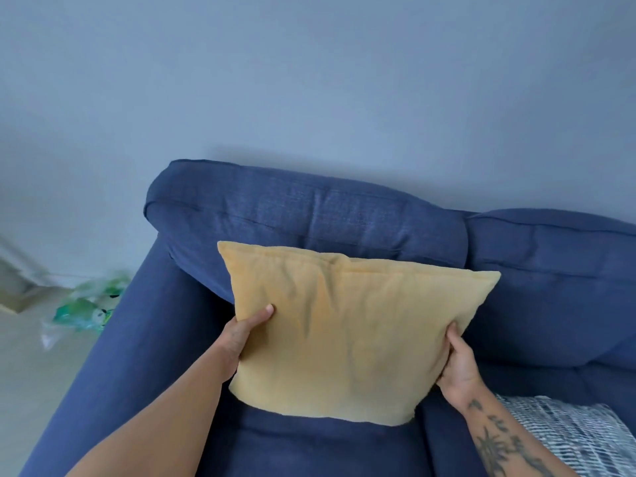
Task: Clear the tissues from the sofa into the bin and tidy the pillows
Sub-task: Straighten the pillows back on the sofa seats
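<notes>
Gripping the yellow pillow (347, 333) by both side edges, upright over the seat of the blue sofa (309, 208), in front of its back cushion | left hand (246, 333) thumb on front, fingers hidden behind | right hand (459, 366) clasping right edge | grey patterned pillow (578, 435) lying lower right | green-and-clear plastic bag (86, 308) on floor beyond the armrest, blurred.

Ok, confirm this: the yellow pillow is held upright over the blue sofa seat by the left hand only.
Wrong on the hands: both hold it. The head view shows the left hand gripping the left edge of the yellow pillow and the right hand gripping its right edge. It is indeed upright over the seat of the blue sofa.
</notes>
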